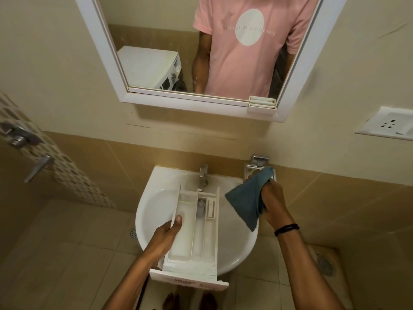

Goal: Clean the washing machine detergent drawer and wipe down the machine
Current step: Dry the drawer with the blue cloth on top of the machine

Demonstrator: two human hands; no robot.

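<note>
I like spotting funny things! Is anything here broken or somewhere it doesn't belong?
Yes. The detergent drawer is out of its washing machine: the left hand holds it over the sink, its front poking past the rim, while the right hand holds a blue cloth. A thin crack-like line also runs along the wall under the mirror.

walls [44, 63]: beige tile | mirror [207, 48]: white-framed | basin [152, 198]: white, below mirror | floor [73, 253]: pale tile

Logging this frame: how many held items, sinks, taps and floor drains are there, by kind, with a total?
detergent drawer, gripped by the left hand: 1
blue cloth, gripped by the right hand: 1
sink: 1
tap: 1
floor drains: 2
Total: 6
</note>
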